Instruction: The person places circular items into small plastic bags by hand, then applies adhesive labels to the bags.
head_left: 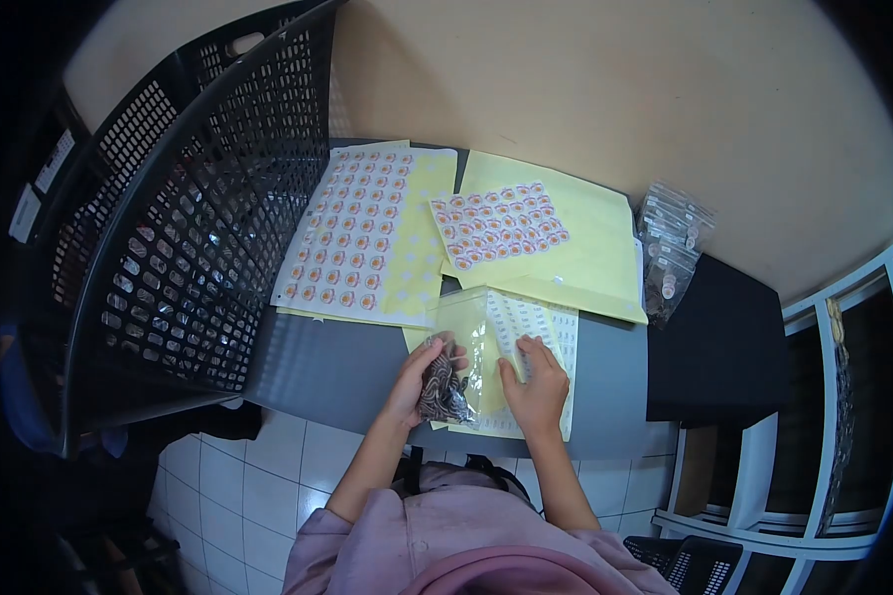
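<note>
My left hand (409,385) is closed around the side of a clear plastic bag (456,322). Dark, striped, cord-like pieces (443,395) fill the bag's lower part. To its right, my right hand (540,389) rests over a white sheet of small printed labels (568,347), thumb and fingers apart. The bag overlaps this sheet's left side. Beyond the hands lie a large sheet of round stickers (342,233), partly peeled down to its yellow backing, and a smaller sheet of round stickers (501,226) on yellow paper (597,233).
A tall black perforated basket (184,233) with packed bags inside stands at the left. Filled clear bags (673,248) are piled at the table's (313,362) right back, by a black-covered surface (719,342). A wall rises behind; a white-framed rack (814,397) is on the right.
</note>
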The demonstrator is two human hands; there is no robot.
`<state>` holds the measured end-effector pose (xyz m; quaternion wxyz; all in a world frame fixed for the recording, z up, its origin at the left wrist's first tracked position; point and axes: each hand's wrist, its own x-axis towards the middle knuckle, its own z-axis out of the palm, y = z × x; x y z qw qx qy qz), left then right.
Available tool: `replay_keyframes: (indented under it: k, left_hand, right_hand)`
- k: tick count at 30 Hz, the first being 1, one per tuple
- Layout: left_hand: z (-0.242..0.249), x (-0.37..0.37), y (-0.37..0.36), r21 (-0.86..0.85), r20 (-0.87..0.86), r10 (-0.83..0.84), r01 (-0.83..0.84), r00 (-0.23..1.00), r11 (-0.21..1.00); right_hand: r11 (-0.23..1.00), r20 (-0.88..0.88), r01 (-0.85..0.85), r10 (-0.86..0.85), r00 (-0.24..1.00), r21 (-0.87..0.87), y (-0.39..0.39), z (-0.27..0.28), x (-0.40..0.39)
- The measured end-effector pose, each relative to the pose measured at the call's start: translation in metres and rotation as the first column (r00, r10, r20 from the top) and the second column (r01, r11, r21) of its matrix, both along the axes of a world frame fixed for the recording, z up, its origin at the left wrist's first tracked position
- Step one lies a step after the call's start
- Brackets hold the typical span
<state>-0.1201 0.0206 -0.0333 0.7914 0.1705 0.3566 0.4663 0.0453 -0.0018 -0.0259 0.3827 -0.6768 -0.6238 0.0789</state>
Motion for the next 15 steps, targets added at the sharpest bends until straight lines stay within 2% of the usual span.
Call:
replay_keyframes:
  k: [11, 14, 15]
  left_hand:
    - [-0.0046, 0.0002, 0.0014, 0.022, 0.058, 0.000, -0.001, 0.998, 1.000]
    - [-0.0044, 0.0035, 0.0014, 0.067, 0.024, 0.034, -0.036, 0.999, 0.997]
    - [-0.0037, 0.0048, 0.0003, 0.067, 0.025, 0.035, -0.037, 0.999, 0.997]
  right_hand:
    - [0.997, 0.012, 0.071, -0.071, 0.997, -0.017, 0.0036, -0.0028, -0.0096]
    - [0.998, -0.027, 0.058, -0.058, 0.998, -0.006, 0.0042, 0.0034, -0.0110]
    - [0.998, -0.093, 0.064, -0.065, 0.994, -0.018, 0.0046, 0.0053, -0.0107]
